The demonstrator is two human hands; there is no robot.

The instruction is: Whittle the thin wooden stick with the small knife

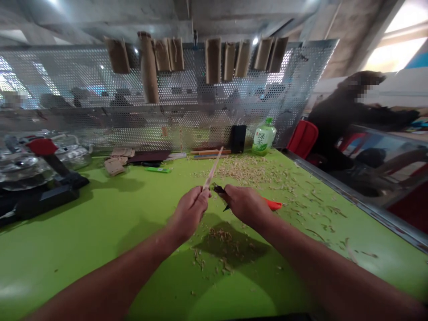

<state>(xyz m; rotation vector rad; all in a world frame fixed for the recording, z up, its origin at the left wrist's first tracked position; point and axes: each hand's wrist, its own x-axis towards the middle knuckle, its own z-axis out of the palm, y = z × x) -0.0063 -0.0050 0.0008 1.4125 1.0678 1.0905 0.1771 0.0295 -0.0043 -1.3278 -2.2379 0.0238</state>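
A thin pale wooden strip [214,170] rises from the closed fingers of my left hand [191,208], its far end pointing away over the green table [100,254]. To the right, my right hand [247,206] is wrapped round a dark tool [219,189] whose tip lies close to the strip's lower end. An orange-red object [273,204] shows just behind my right hand; whether it belongs to the tool I cannot tell. Wood shavings [222,236] lie beneath both hands, and more chips [245,170] are heaped beyond them.
Metal kettles [72,151] and a black device with a red top [42,146] stand left. At the back are a green tea bottle [264,139], a black box [238,138] and a green item [158,170]. A person [344,111] sits right, beyond the table edge.
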